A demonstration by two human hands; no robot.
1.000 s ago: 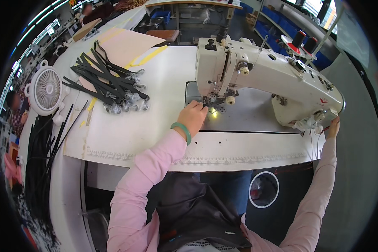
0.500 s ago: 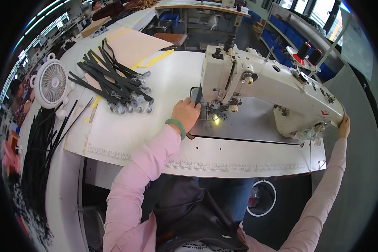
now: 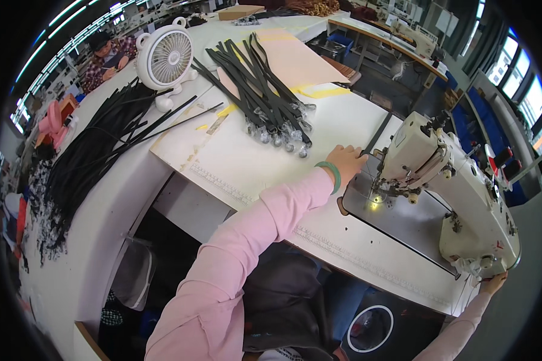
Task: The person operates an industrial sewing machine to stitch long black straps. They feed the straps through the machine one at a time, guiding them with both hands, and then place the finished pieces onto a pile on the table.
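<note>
My left hand [image 3: 343, 161], with a green bangle at its wrist, is closed on a dark strap [image 3: 377, 132] lying left of the needle area of the white sewing machine [image 3: 476, 198]. The strap stretches back across the white table [image 3: 220, 180] from my fingers. A small light shines by the needle over the metal plate [image 3: 397, 225]. My right hand [image 3: 491, 284] is at the lower right end of the machine, fingers curled against it; what they grip is unclear. A pile of black straps with clear-wrapped ends [image 3: 268, 102] lies beside my left hand, farther left.
A white fan [image 3: 171, 54] and loose black cords [image 3: 96, 147] sit on the left extension. Pink sheet [image 3: 283, 57] lies behind the straps. A co-worker [image 3: 108, 57] sits at far left. Thread spools [image 3: 503, 157], shelves and windows are at right; a white-rimmed bin [image 3: 370, 328] is below.
My left hand has moved from the needle toward the left and back, with the strap now showing beyond it. The view has turned leftward, shifting the scene right. My right hand stays at the machine's end.
</note>
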